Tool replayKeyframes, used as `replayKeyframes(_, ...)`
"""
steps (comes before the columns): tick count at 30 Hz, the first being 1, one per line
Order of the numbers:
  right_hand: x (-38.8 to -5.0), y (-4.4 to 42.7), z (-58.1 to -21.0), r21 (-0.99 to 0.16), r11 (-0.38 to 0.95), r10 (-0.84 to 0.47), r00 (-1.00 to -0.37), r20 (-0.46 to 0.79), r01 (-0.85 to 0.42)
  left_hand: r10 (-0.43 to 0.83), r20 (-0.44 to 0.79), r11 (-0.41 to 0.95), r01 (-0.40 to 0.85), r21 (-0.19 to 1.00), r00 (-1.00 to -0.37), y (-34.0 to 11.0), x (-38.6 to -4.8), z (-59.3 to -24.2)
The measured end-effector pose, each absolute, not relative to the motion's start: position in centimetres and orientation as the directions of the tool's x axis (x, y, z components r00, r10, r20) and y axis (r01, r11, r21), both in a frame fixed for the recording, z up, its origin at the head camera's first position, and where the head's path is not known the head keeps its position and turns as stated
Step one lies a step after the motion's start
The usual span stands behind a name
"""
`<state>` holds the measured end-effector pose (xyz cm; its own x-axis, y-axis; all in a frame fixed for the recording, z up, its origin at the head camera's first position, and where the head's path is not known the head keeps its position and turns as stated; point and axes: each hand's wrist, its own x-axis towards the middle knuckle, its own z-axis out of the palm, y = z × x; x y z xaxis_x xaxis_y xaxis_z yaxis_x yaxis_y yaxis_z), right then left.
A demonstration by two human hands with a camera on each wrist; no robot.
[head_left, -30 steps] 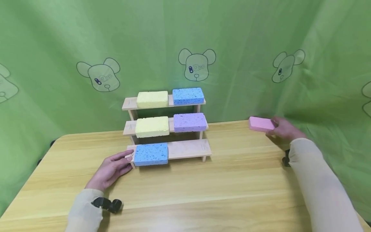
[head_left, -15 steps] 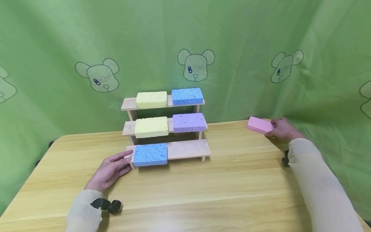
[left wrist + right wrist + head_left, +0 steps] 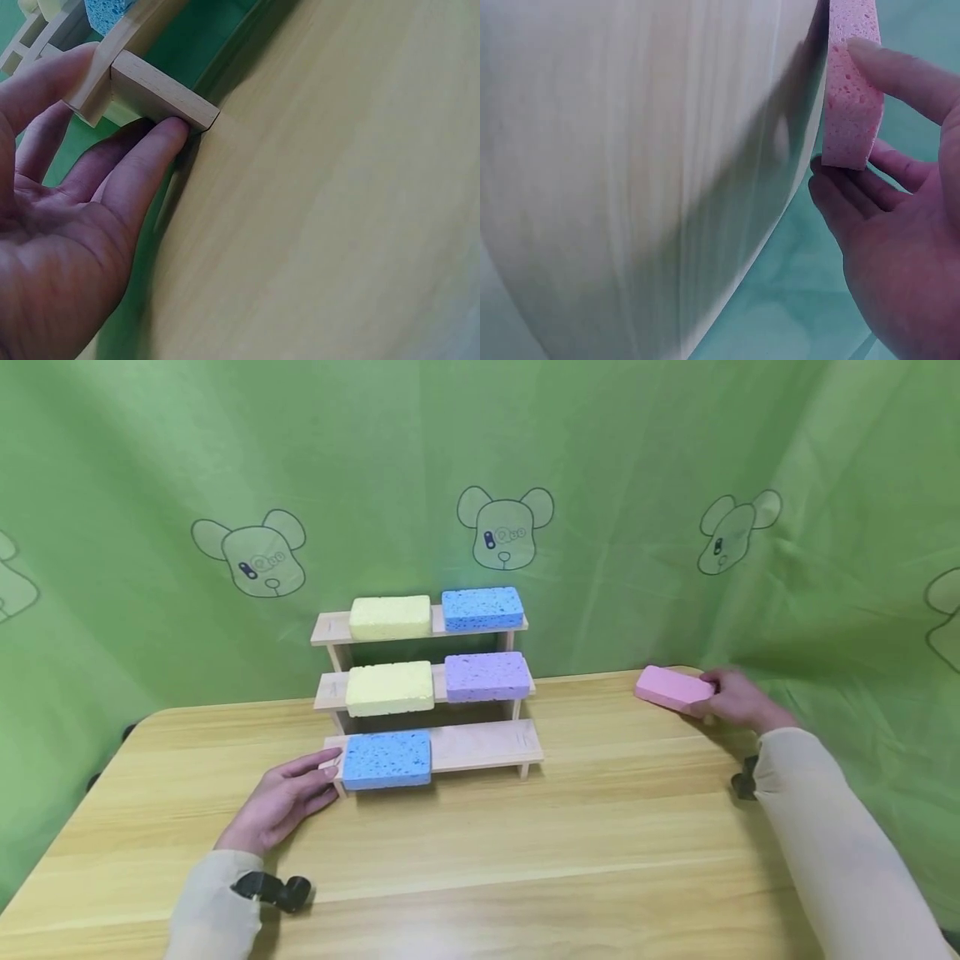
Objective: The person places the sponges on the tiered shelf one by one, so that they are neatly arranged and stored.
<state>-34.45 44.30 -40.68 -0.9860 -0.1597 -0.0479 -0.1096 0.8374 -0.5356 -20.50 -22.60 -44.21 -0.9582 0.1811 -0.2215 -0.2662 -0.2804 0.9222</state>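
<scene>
A three-tier wooden shelf (image 3: 491,743) stands on the table. On its bottom tier lies a blue sponge (image 3: 387,760), at the left end. The middle tier bears a yellow sponge (image 3: 390,688) and a purple sponge (image 3: 487,677); the top one, another yellow sponge (image 3: 390,617) and another blue sponge (image 3: 482,609). My left hand (image 3: 281,800) holds the bottom tier's left end, its fingers touching the wooden leg (image 3: 161,90) in the left wrist view. At the far right, my right hand (image 3: 738,699) grips a pink sponge (image 3: 851,112) by its right end, thumb on one face.
The light wooden table (image 3: 480,860) reaches back to a green curtain (image 3: 600,485) printed with bear heads. A black wrist camera (image 3: 273,890) sits on the left sleeve, and another black device (image 3: 745,779) on the right one.
The pink sponge has turned a little in my right hand and shifted slightly left and nearer. My left hand stays at the shelf's end.
</scene>
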Motion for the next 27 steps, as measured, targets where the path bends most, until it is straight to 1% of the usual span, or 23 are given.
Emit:
replayKeyframes(10,-33.1,44.2,-39.9,-0.579,0.814,-0.139,-0.985,-0.1,-0.056,0.188,-0.216,-0.286,-0.264,0.921,-0.958,-22.8,-20.4,-44.2)
replayKeyframes(17,-32.3,43.8,-39.1,-0.564,0.823,-0.119,-0.991,-0.065,-0.061,0.194,-0.207,-0.284,-0.257,0.924,-0.959,-22.8,-20.4,-44.3)
replayKeyframes(27,-31.5,43.8,-38.9,-0.604,0.794,-0.121,-0.992,-0.038,-0.074,0.192,-0.211,-0.282,-0.259,0.924,-0.959,-22.7,-20.5,-44.3)
